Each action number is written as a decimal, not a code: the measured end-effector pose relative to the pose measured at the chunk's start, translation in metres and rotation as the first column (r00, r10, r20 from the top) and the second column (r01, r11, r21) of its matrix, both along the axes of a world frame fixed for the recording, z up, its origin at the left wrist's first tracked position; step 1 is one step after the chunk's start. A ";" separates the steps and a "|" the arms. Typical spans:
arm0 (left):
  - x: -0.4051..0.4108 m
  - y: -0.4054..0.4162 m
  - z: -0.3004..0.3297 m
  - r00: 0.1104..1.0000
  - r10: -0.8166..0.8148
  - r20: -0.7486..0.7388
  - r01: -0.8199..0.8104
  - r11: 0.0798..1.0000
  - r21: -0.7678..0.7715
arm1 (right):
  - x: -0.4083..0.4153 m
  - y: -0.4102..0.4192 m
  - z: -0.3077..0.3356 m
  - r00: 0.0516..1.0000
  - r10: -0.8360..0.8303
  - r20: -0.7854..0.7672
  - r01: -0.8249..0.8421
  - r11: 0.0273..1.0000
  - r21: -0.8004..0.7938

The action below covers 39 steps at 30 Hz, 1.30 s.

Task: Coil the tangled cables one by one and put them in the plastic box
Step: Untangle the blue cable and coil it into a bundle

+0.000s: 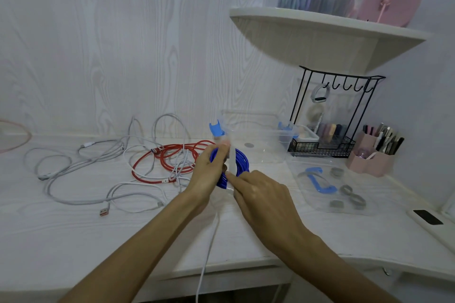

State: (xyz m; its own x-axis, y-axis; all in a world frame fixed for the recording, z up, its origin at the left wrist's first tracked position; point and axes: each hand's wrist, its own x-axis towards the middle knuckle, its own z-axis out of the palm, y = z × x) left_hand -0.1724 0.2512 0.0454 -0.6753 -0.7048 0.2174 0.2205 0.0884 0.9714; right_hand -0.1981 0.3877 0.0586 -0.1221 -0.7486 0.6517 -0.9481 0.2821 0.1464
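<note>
Left hand [209, 167] fingers clenched on the blue cable coil [242, 158], just before the clear plastic box [261, 135]; right hand [258, 192] pinches a white cable [209, 248] across it, trailing toward the counter edge.

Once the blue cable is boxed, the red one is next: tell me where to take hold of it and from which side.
Grip the red cable at its plug end, lying at the near edge around, coming from above on the near side. That end lies free on the desk, while the loops farther back are crossed by white cables, so pulling there would likely drag the tangle.
</note>
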 end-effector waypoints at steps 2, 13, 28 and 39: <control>0.002 0.000 0.002 0.999 -0.050 -0.004 0.050 0.999 -0.010 | -0.002 0.005 0.002 0.998 0.066 0.006 -0.066 0.998 -0.010; 0.012 -0.003 0.004 0.994 -0.111 -0.001 0.111 0.994 -0.023 | -0.026 0.019 0.056 0.471 0.102 0.876 0.000 0.993 -0.116; 0.006 -0.006 -0.007 0.977 -0.206 0.046 0.210 0.969 -0.130 | -0.044 -0.006 0.061 0.167 -0.113 0.979 -0.043 0.992 0.121; 0.016 0.001 -0.005 0.985 -0.172 0.026 0.170 0.918 -0.357 | -0.050 -0.002 0.060 -0.438 0.107 0.893 -0.010 0.992 -0.124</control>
